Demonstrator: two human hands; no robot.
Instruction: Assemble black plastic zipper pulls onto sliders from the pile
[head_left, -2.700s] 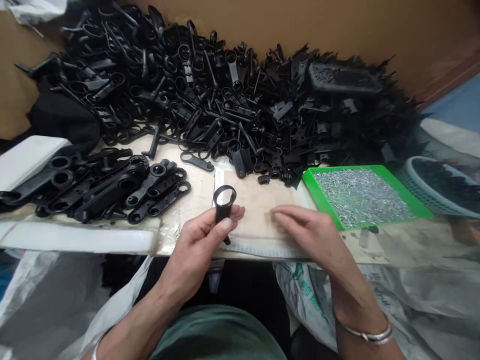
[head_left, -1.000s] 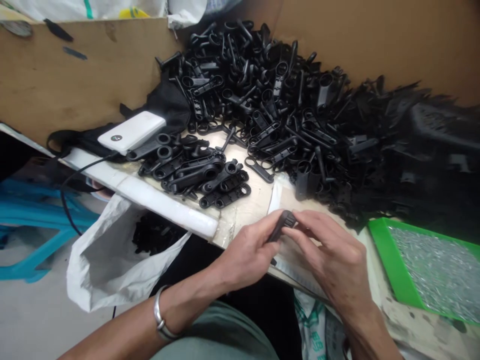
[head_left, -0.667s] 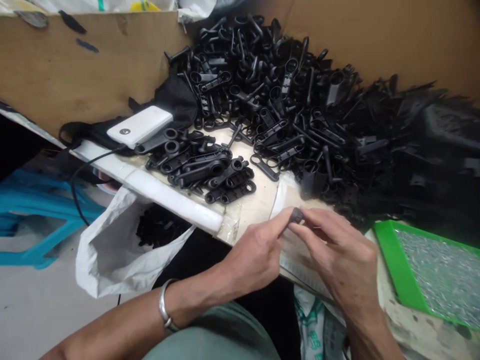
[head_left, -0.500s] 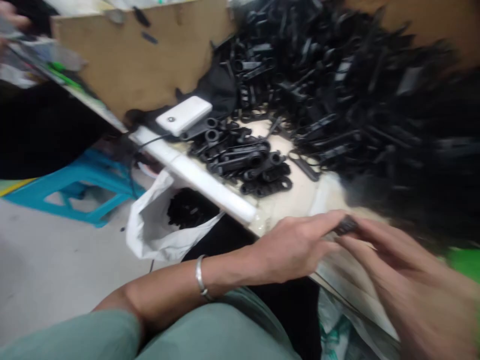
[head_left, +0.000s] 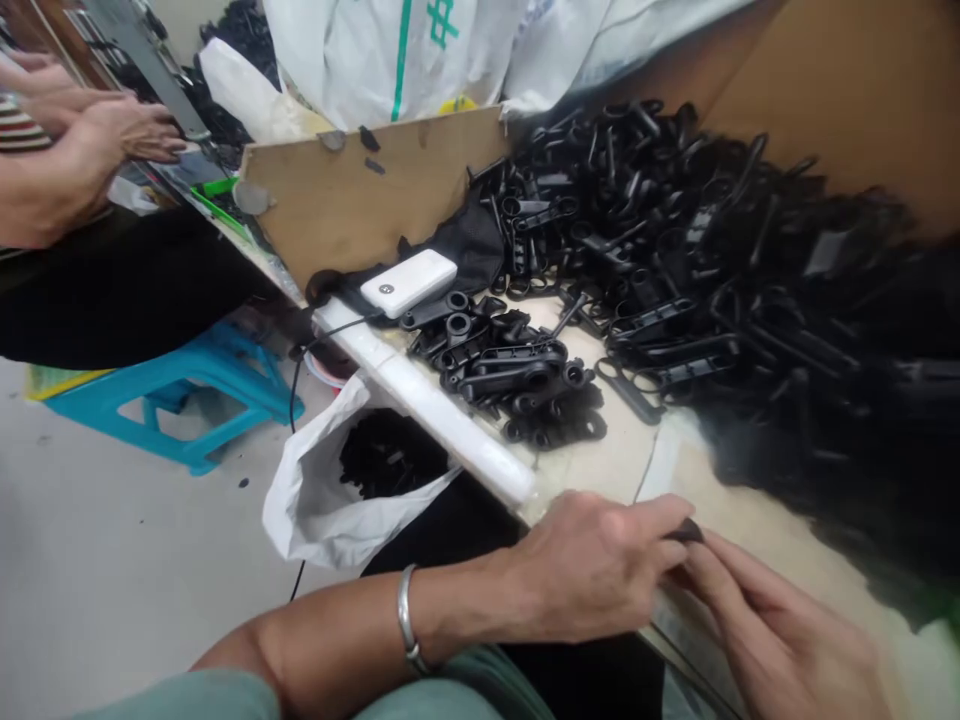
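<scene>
The left hand (head_left: 600,560) had its fingers closed on a black part (head_left: 686,532), which showed only a small end above the table (head_left: 562,460), near the front edge. The right hand (head_left: 787,615) had its fingers bent together against this end, but I could not tell whether they gripped it.

Bearing, on the pale surface (head_left: 600,455) right of centre, a heap of black parts (head_left: 675,270) at upper right and a smaller pile (head_left: 517,365) mid-frame.
</scene>
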